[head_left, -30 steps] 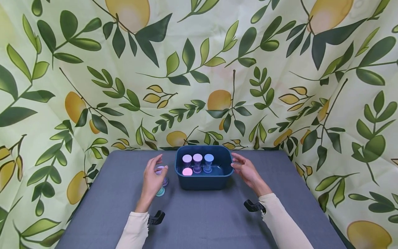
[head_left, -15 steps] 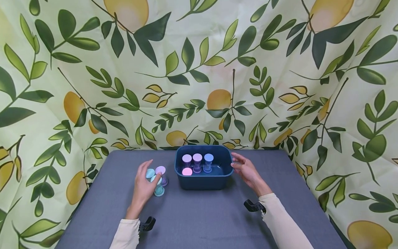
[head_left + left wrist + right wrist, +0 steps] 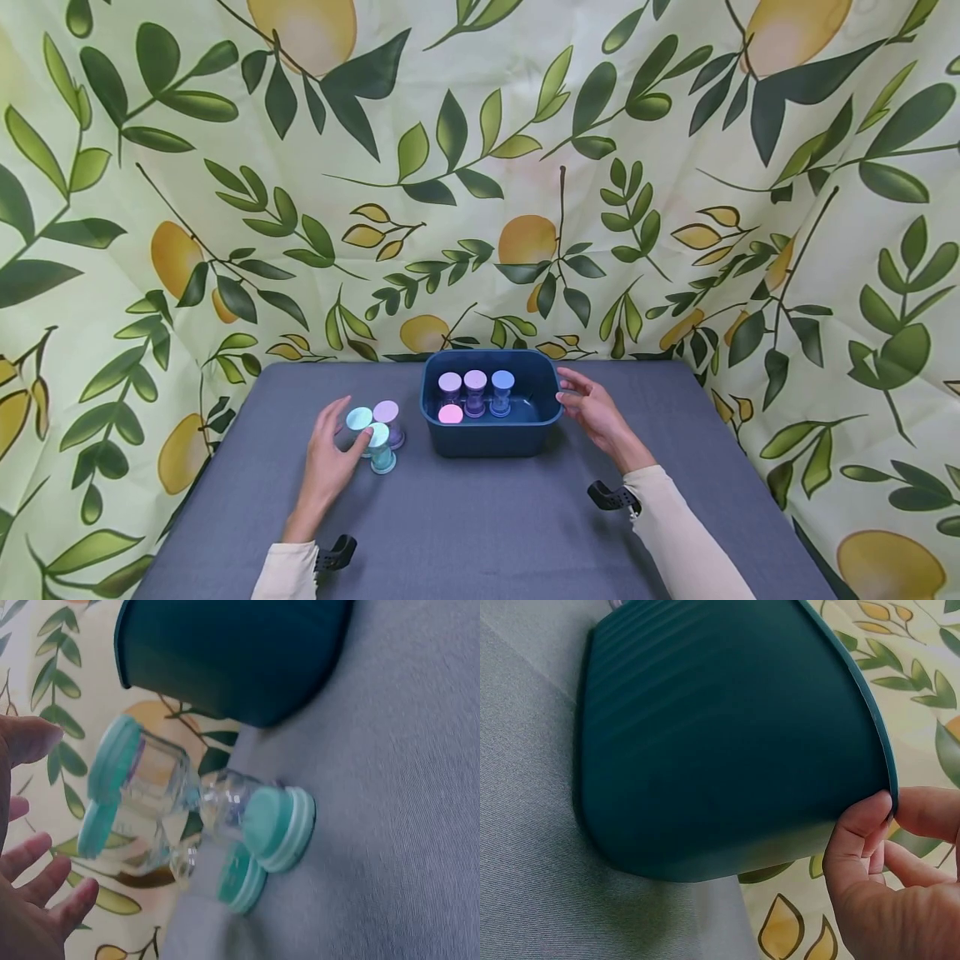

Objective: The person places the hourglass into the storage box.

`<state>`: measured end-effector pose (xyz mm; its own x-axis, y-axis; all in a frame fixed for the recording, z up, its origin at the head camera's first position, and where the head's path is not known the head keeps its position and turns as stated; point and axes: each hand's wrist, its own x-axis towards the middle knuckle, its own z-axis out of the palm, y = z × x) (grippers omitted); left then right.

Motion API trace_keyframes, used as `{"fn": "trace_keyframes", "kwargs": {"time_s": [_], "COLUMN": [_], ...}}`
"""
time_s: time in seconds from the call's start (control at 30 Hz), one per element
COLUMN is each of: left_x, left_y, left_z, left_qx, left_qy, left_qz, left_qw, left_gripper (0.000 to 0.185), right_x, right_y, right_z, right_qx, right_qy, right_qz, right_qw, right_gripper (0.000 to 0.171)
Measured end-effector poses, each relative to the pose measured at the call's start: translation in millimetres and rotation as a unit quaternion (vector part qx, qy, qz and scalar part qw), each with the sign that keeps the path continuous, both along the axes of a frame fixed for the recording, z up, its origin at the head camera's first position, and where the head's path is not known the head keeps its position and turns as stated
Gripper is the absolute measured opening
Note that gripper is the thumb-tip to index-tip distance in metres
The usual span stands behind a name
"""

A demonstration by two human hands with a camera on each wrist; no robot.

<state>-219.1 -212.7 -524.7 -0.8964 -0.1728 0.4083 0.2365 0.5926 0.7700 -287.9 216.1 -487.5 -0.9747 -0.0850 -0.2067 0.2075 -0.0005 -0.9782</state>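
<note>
My left hand (image 3: 327, 467) hovers beside a small cluster of sand timers on the left, fingers spread and holding nothing. Closest to its thumb is a teal sand timer (image 3: 382, 457); a second teal sand timer (image 3: 359, 418) and a lilac one (image 3: 386, 412) stand just behind. In the left wrist view, a gap shows between the fingers (image 3: 71, 906) and the teal caps. My right hand (image 3: 600, 417) pinches the right rim of a dark blue bin (image 3: 491, 443) between thumb and finger, clearly seen in the right wrist view. All three timers stand upright.
Inside the bin, toward its left and middle, are a pink-topped timer (image 3: 451, 413), two lilac-topped timers (image 3: 476, 381) and a blue timer (image 3: 502, 382). A grey cloth (image 3: 480, 533) covers the table. Fabric with a lemon print (image 3: 480, 167) hangs behind and at both sides.
My left hand has drawn back left and toward me from over the timers, bringing the teal ones into view. The right hand stays at the bin's rim.
</note>
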Motion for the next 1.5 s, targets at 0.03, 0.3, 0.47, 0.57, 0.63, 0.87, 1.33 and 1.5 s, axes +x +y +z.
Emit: {"fn": "trace_keyframes", "kwargs": {"time_s": [0.03, 0.3, 0.47, 0.57, 0.63, 0.87, 1.33, 1.5], "left_x": [0.8, 2.2, -1.0, -3.8, -5.9, -16.0, -24.4, -25.1], "left_y": [-2.1, -15.4, -20.9, -24.4, -26.8, -34.7, -33.8, -33.7], "left_z": [-1.0, -6.8, -12.5, -16.2, -18.1, -21.9, -25.6, -26.2], "left_qx": [0.002, 0.04, 0.088, 0.124, 0.149, 0.147, 0.15, 0.158], "left_qy": [0.0, -0.008, -0.049, -0.076, -0.092, -0.123, -0.134, -0.125], "left_qz": [-0.001, -0.022, -0.049, -0.072, -0.088, -0.137, -0.154, -0.156], "left_qw": [1.0, 0.9989, 0.9938, 0.9866, 0.9805, 0.9718, 0.9674, 0.9671], "left_gripper": [0.063, 0.062, 0.067, 0.07, 0.071, 0.07, 0.056, 0.051], "right_x": [-0.1, -0.3, 0.0, 0.4, 0.5, 0.8, -1.1, 0.1], "right_y": [-0.1, 1.1, 1.1, 0.9, 0.8, 0.6, -1.7, -1.8], "right_z": [0.0, 0.4, 0.9, 0.9, 1.0, 1.4, -0.5, -0.7], "right_qx": [0.002, 0.002, -0.002, -0.001, 0.001, -0.002, -0.001, -0.007], "right_qy": [0.0, 0.003, 0.003, 0.001, 0.001, 0.001, -0.008, -0.003], "right_qz": [0.0, 0.003, 0.008, 0.007, 0.006, 0.003, -0.009, -0.007], "right_qw": [1.0, 1.0, 1.0, 1.0, 1.0, 1.0, 1.0, 1.0], "right_gripper": [0.055, 0.055, 0.056, 0.056, 0.055, 0.055, 0.054, 0.054]}}
